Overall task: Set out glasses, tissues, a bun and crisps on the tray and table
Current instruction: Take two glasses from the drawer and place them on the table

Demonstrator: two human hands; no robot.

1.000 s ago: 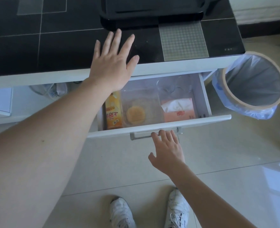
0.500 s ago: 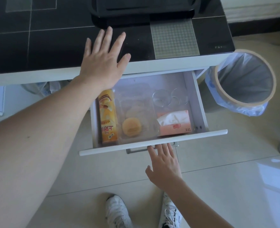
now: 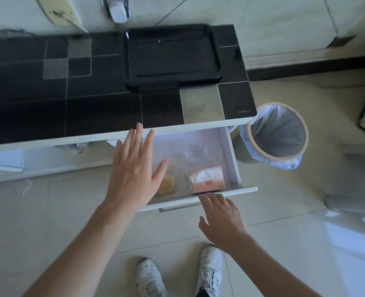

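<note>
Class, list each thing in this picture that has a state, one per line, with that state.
drawer: pulled open
tray: empty, on the table
tissue pack: in drawer, tissue sticking out
bin: lined, looks empty
left hand: open, over drawer
right hand: open, at drawer front

The left hand (image 3: pixel 134 168) covers the drawer's (image 3: pixel 231 155) left part and half the bun (image 3: pixel 168 183); nothing under its palm can be made out. Beyond the right hand (image 3: pixel 221 219), the glasses (image 3: pixel 201 154) are faint and blurred, their number unclear. The tissues' (image 3: pixel 208 179) print is unreadable. Both forearms and shoes (image 3: pixel 149 279) are cut off below.
</note>
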